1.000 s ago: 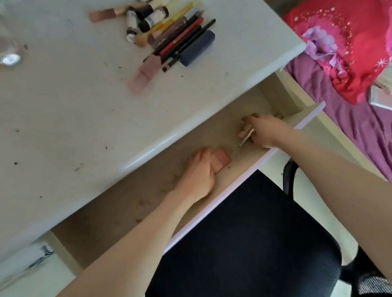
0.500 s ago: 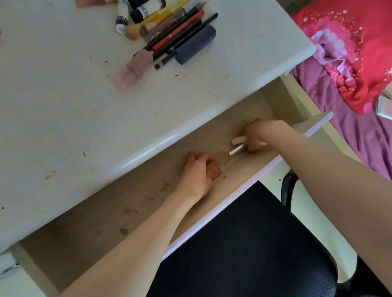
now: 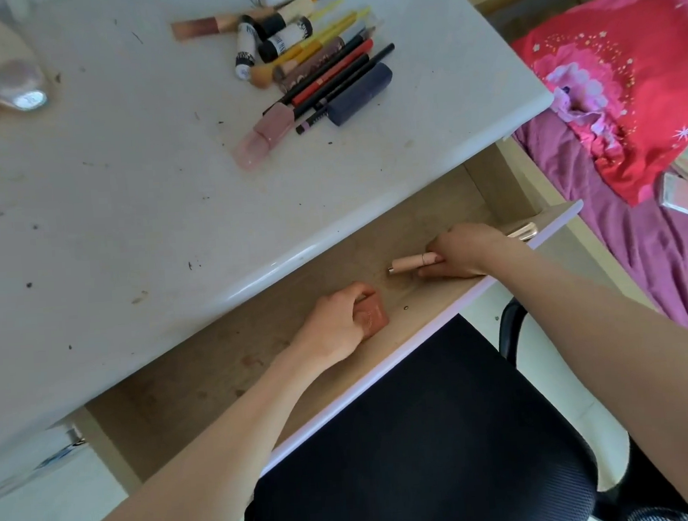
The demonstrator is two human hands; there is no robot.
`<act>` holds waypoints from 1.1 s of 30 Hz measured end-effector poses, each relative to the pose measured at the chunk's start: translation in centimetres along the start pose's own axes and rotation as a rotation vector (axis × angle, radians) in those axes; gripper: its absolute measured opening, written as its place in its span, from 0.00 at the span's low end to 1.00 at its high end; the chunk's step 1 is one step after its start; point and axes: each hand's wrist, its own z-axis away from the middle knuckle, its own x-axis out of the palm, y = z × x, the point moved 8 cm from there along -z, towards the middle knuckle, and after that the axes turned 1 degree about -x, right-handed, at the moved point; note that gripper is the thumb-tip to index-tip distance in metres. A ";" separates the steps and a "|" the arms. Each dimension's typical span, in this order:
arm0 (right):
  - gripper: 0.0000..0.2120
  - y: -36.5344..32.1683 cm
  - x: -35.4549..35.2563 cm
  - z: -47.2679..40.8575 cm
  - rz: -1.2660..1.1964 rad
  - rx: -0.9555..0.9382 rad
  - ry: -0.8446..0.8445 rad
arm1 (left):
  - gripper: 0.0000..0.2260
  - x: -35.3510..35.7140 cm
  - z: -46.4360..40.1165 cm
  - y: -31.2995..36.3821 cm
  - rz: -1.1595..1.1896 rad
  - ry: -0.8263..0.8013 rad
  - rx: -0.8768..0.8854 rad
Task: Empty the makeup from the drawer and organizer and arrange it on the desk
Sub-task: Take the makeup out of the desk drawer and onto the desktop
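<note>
Both my hands are down in the open drawer (image 3: 228, 372) under the worktop (image 3: 129, 201). My left hand (image 3: 334, 325) curls round a small reddish-brown compact (image 3: 372, 318) on the drawer floor. My right hand (image 3: 465, 255) grips a pale pink tube (image 3: 409, 263) that points left, its metal tip just clear of the wood (or touching, I cannot tell). A gold-coloured object (image 3: 524, 231) shows behind that wrist, by the drawer's front edge. Up on the worktop lies a heap of makeup (image 3: 314, 66): pencils, brushes, small black-and-white tubes, a pink bottle (image 3: 264, 138) and a dark blue case (image 3: 360, 94). A black chair (image 3: 425, 436) sits below me.
</note>
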 end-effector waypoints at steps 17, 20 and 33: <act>0.16 -6.4 -9.2 10.3 -1.300 0.179 0.695 | 0.12 -14.4 11.7 3.4 0.126 0.549 0.204; 0.14 -7.8 -9.9 8.1 -1.959 0.374 0.496 | 0.13 -19.0 11.3 1.8 -0.003 0.708 0.169; 0.09 -8.0 -14.7 2.8 -2.197 0.660 0.538 | 0.18 -21.8 11.0 -3.6 -0.136 0.893 0.280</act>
